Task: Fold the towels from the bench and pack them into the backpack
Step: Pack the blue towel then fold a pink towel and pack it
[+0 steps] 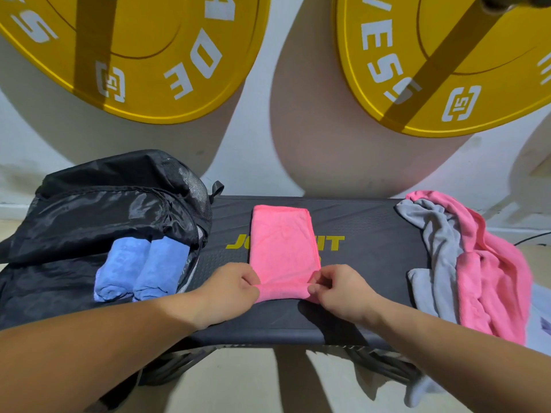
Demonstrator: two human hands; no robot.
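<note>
Left hand (235,289) and right hand (334,289) each pinch a near corner of the folded pink towel (283,248), its near edge rolled up slightly. Towel lies flat mid-surface on the dark bench surface (366,263), covering part of the yellow lettering. Left: open black backpack (104,210) with two rolled blue towels (143,269) side by side in its mouth. Right end: loose heap, gray towel (438,234) under a crumpled pink towel (492,269), draping off the edge. Behind, two yellow weight plates (149,70) against the wall.
</note>
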